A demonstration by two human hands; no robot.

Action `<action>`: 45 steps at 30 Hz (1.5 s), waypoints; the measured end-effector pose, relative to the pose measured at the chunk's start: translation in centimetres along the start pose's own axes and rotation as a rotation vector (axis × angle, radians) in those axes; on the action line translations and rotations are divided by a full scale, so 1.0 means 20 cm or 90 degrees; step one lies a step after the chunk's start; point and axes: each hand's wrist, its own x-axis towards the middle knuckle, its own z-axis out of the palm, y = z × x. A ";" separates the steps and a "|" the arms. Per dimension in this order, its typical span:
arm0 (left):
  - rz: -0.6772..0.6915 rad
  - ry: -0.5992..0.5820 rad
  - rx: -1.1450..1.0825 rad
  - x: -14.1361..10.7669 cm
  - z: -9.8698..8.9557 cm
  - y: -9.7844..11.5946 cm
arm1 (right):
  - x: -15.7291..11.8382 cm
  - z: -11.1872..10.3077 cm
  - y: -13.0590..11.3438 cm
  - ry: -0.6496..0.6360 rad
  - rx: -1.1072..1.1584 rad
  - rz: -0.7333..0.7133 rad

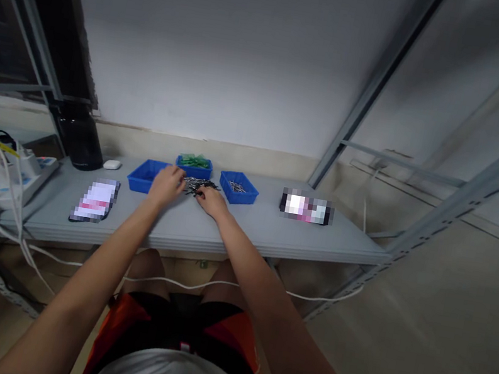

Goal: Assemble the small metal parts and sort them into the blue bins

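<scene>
As the grey table (189,220) is viewed from above, three blue trays are noted: left tray (139,184), right tray (246,198) w/ silver pcs (236,187), rear tray (193,172) w/ green pcs (195,160). L hand (167,186) is seen curled by the pile's left side; grip can't be told. R hand (213,202) is seen w/ fingertips at its near edge; hold unclear too. Pile of small dark & shiny parts (197,186) is located btwn left & right trays. Parts are judged light, stiff, prob. slippery, easily scattered; each is best pinched mid-length.
</scene>
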 end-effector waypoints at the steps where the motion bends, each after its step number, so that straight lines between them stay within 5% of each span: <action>1: 0.054 -0.053 -0.015 0.00 0.03 0.02 | 0.00 0.00 0.00 -0.003 0.002 0.005; 4: 0.116 -0.145 -0.023 -0.01 0.12 0.02 | 0.01 0.00 0.01 -0.010 0.008 0.009; 8: 0.093 -0.180 -0.045 -0.03 0.17 -0.01 | 0.01 0.00 0.02 -0.008 0.013 0.011; 18: -0.039 -0.184 0.065 -0.03 0.12 0.01 | 0.02 -0.01 0.03 -0.007 0.111 0.038; 24: -0.049 -0.213 0.046 -0.03 0.10 0.02 | 0.00 -0.06 -0.04 0.199 0.146 -0.090; 30: -0.060 -0.201 0.028 -0.03 0.09 0.02 | -0.07 -0.11 -0.11 0.292 0.123 -0.153; 38: 0.012 -0.110 -0.117 -0.02 0.12 0.01 | -0.01 -0.02 -0.04 0.090 0.098 -0.052; 45: 0.108 -0.098 -0.136 0.00 0.15 0.00 | 0.00 0.00 0.01 0.056 0.169 -0.031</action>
